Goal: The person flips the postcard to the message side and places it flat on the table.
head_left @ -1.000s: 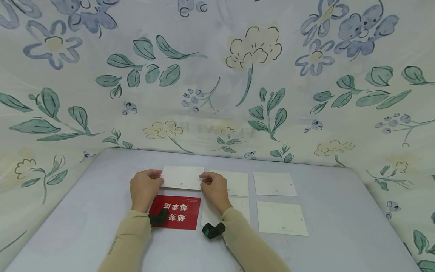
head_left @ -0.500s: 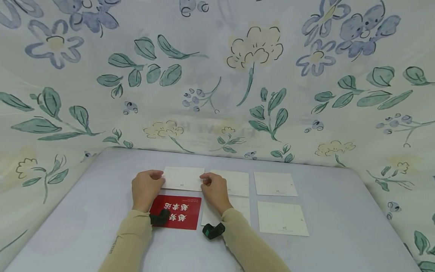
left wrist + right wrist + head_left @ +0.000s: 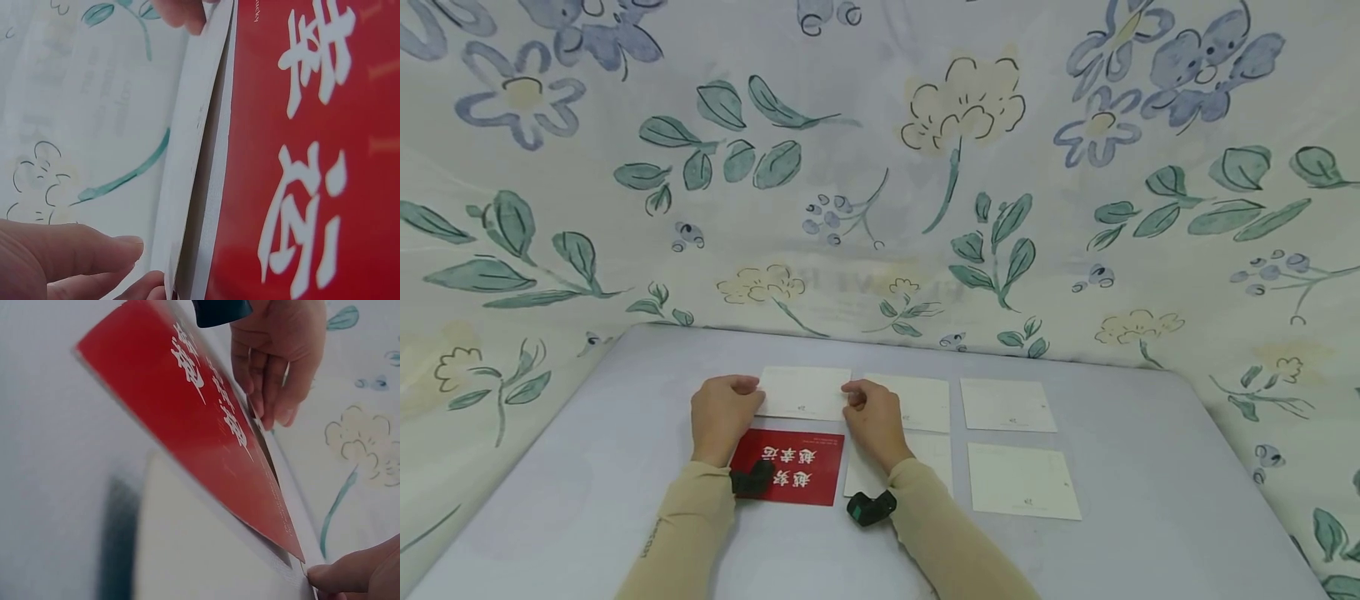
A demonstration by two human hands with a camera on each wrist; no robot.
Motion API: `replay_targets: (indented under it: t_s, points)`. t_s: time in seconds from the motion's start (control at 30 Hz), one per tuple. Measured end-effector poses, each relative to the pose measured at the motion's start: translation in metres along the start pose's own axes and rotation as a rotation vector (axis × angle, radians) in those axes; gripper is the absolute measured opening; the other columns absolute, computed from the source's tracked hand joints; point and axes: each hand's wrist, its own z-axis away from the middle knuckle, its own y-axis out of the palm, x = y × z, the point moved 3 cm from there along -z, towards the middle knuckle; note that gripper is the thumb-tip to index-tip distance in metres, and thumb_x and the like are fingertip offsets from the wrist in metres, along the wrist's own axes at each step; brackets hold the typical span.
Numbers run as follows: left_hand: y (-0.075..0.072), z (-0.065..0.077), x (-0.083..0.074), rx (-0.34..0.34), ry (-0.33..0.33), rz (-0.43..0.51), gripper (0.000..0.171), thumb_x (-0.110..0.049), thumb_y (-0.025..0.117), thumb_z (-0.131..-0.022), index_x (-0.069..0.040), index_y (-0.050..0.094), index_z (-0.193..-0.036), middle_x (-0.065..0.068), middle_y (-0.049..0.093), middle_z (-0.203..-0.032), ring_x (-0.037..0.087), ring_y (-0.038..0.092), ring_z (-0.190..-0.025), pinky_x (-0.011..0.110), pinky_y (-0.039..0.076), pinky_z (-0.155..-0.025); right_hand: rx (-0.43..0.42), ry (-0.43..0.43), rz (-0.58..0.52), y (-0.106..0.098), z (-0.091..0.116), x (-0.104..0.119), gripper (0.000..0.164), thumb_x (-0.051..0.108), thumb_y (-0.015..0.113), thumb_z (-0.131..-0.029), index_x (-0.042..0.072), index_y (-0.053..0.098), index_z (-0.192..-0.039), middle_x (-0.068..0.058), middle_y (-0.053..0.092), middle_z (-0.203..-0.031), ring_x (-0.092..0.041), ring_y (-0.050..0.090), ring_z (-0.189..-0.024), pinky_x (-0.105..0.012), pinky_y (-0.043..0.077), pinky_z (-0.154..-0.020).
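A white card (image 3: pixel 805 393), with a small dark mark near its lower edge, lies at the back left of the others in the head view. My left hand (image 3: pixel 724 419) holds its left short edge with the fingertips. At the opposite short edge, my right hand (image 3: pixel 876 421) pinches the card between thumb and fingers. A dark gap shows under the card's near edge in the left wrist view, so that edge sits slightly off the table. Directly in front lies a red card (image 3: pixel 808 467) with white characters, upside down to me, its left part covered by the left wrist's black device.
Right of the hands, a white card (image 3: pixel 928 404) and another white card (image 3: pixel 932 458) are partly hidden by the right arm. Two more, a back right card (image 3: pixel 1007 406) and a front right card (image 3: pixel 1024 482), lie flat on the pale table (image 3: pixel 1150 500). Floral cloth (image 3: pixel 880 167) rises behind.
Both hands and the white card between them appear a few pixels further right than one second ago. The hold looks the same, and the other cards have not moved.
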Motion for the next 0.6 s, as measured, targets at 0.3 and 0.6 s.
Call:
replay_targets:
  t_s: [0.3,0.6]
  points:
    - [-0.0026,-0.0038,0.0041,0.042,0.0,-0.018,0.032,-0.017,0.06,-0.086,0.004,0.065,-0.109,0.023,0.064,-0.104,0.037,0.054,-0.103,0.049,0.046,-0.084,0.001,0.01,-0.022,0.0,0.0003,-0.0008,0.025,0.001,0.065,-0.078,0.011,0.069,-0.101,0.005,0.058,-0.077,-0.008,0.052,-0.07,-0.019,0.047,-0.064]
    - [-0.0044,-0.0065,0.0054,0.052,-0.02,-0.009,0.033,-0.019,0.059,-0.087,0.003,0.064,-0.111,0.023,0.062,-0.108,0.037,0.053,-0.105,0.048,0.046,-0.084,0.01,-0.01,-0.065,-0.0029,0.0015,0.0089,0.025,0.006,0.067,-0.08,0.013,0.069,-0.104,0.003,0.063,-0.086,-0.007,0.057,-0.076,-0.019,0.049,-0.067]
